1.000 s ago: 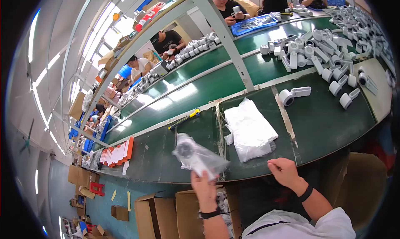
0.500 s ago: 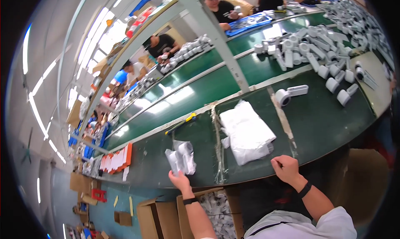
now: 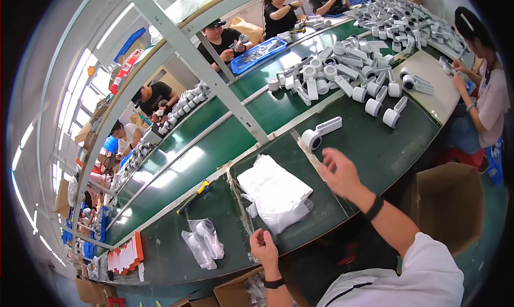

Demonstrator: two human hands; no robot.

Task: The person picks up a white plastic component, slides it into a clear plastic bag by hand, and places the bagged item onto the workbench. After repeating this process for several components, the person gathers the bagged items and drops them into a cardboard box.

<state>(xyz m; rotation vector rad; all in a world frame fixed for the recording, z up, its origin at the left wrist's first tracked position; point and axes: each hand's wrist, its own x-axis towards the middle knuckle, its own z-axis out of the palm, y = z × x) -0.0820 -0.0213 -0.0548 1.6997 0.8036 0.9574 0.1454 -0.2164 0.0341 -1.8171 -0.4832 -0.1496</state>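
My right hand [image 3: 341, 174] reaches over the green table, fingers apart and bent, just short of a white device with a round head [image 3: 311, 140] and a flat handle. Nothing shows in that hand. My left hand [image 3: 264, 248] hovers by the table's front edge, its fingers loosely curled and empty. Beyond it lies a stack of white plastic bags [image 3: 276, 192]. To its left, a device in a clear plastic bag [image 3: 203, 242] rests on the table, apart from the hand.
A yellow-and-black tool [image 3: 194, 196] lies near the rail. Orange-and-white boxes [image 3: 126, 256] stand at left. Many similar devices [image 3: 332, 71] are heaped at the far right. A metal post [image 3: 214, 79] rises from the bench. Cardboard boxes [image 3: 447, 205] stand below. A person sits at right [image 3: 490, 92].
My left hand has let go of the bagged device and moved right. My right hand has reached forward, opening from a fist, toward the lone device. The view has swung right.
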